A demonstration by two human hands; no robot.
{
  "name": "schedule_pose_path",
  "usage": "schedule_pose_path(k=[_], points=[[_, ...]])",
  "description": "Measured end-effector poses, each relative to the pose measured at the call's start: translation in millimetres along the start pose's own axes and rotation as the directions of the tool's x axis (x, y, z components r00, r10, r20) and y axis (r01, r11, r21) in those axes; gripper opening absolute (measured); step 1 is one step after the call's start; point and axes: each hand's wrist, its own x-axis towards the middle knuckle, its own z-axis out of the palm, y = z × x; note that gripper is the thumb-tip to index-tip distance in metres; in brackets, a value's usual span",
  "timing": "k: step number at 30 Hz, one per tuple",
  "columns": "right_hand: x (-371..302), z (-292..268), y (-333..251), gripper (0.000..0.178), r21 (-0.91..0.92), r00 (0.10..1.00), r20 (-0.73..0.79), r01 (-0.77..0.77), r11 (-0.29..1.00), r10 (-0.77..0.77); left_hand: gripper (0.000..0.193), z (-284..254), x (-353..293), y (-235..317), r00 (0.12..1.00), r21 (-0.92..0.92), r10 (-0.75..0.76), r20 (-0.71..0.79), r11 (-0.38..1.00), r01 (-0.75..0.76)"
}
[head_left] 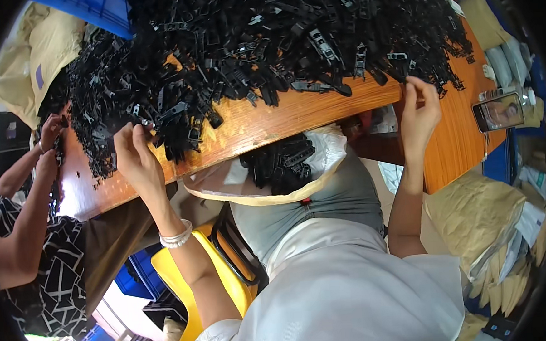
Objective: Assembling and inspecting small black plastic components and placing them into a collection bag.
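Black plastic parts [264,27] lay mostly heaped (twelve), few bagged.
Left hand [139,155] (ten), right hand [422,112] (two): grips we couldn't tell.

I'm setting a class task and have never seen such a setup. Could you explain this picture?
There is no machine here, just a bare-handed person. The one picture comes from a fisheye camera on their head, looking down, so straight edges bend. A heap of black plastic parts covers much of the wooden table; more lie in an open lined sack by the table's edge. The left hand and right hand are at the heap's near edge; whether either grips a part is unclear. A co-worker's hands show at left.
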Motion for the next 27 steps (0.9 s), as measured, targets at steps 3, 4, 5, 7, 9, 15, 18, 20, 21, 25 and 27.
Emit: schedule_pose_path(k=[3, 4, 5, 7, 9, 15, 18, 20, 21, 25, 27], points=[[25.4, 6.4, 18.4, 0.015, -0.206, 0.979, -0.077, 0.169, 0.964, -0.188, 0.011, 18.9, -12.5, 28.9, 0.990, 0.002, -0.016, 0.143, 1.000, 0.016], [33.4, 11.4, 18.8, 0.015, -0.206, 0.979, -0.079, 0.166, 0.964, -0.186, 0.016, 22.5, -14.8, 27.6, 0.982, 0.046, 0.093, 0.164, 0.994, -0.102], [41.2, 15.2, 19.8, 0.015, -0.309, 0.977, -0.034, 0.191, 0.931, -0.212, 0.020, 30.7, -20.0, 43.7, 0.979, 0.043, 0.054, 0.197, 0.997, -0.063], [50.4, 17.2, 18.6, 0.015, -0.406, 0.971, 0.014, 0.223, 0.886, -0.237, 0.026, 45.2, -28.3, 60.0, 0.978, -0.094, 0.063, 0.198, 0.995, -0.045], [55.5, 18.4, 19.4, 0.014, -0.393, 0.970, 0.146, 0.236, 0.889, -0.194, 0.029, 45.4, -35.7, 57.5, 0.947, -0.179, -0.037, 0.320, 0.979, 0.099], [53.8, -5.9, 28.1, 0.013, -0.222, 0.985, 0.053, 0.172, 0.960, -0.164, 0.029, 66.7, -59.7, 64.6, 0.893, -0.336, -0.116, 0.434, 0.899, 0.280], [48.8, -5.6, 16.2, 0.015, -0.275, 0.997, 0.055, -0.044, 0.960, 0.061, 0.028, 90.3, -71.6, 73.6, 0.852, -0.343, -0.107, 0.513, 0.884, 0.318], [53.0, -7.8, 18.4, 0.016, -0.291, 0.994, 0.083, -0.049, 0.955, 0.076, 0.033, 95.2, -73.9, 84.8, 0.779, -0.305, -0.135, 0.612, 0.869, 0.389], [55.9, -10.8, 20.2, 0.017, -0.307, 0.990, 0.104, -0.057, 0.950, 0.093, 0.033, 97.2, -74.9, 87.4, 0.767, -0.294, -0.112, 0.632, 0.881, 0.371], [57.8, -24.6, 12.0, 0.013, -0.571, 0.973, 0.022, 0.200, 0.796, -0.229, 0.034, 98.0, -76.3, 83.4, 0.756, -0.264, -0.098, 0.647, 0.902, 0.343], [49.8, -30.4, -7.9, 0.011, -0.402, 0.946, -0.058, 0.271, 0.874, -0.320, 0.034, 99.7, -75.6, 89.1, 0.713, -0.367, -0.137, 0.688, 0.781, 0.505]])
